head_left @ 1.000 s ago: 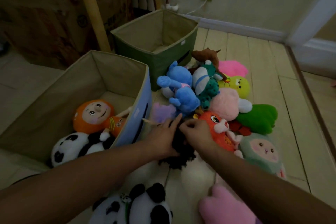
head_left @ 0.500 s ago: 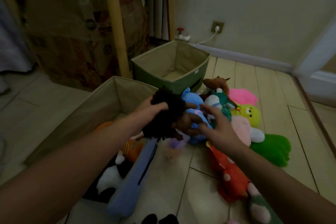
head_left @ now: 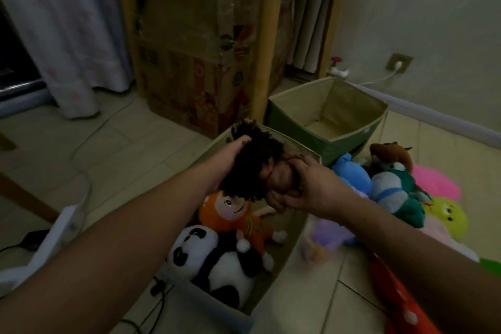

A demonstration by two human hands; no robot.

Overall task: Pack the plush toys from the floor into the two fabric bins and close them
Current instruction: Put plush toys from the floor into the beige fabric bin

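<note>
I hold a doll with curly black hair (head_left: 252,168) above the near beige-lined bin (head_left: 284,249). My left hand (head_left: 230,157) grips the hair from the left; my right hand (head_left: 306,187) grips the doll's brown face and body from the right. Inside that bin lie an orange doll (head_left: 233,211) and a panda plush (head_left: 217,263). The green bin (head_left: 325,141) stands behind it, open, with no toy visible inside. On the floor to the right lie a blue plush (head_left: 349,176), a teal and white plush (head_left: 395,192), a yellow-green plush (head_left: 447,217) and several others.
A large cardboard box (head_left: 195,57) and a wooden post (head_left: 268,35) stand behind the bins. A curtain (head_left: 62,30) hangs at left. A white object (head_left: 54,241) and dark cables lie on the tiles at lower left. A wall socket (head_left: 398,62) with a plug is at right.
Both hands lifted the black-haired doll off the floor pile and carried it up and left over the near bin. The view tilted upward.
</note>
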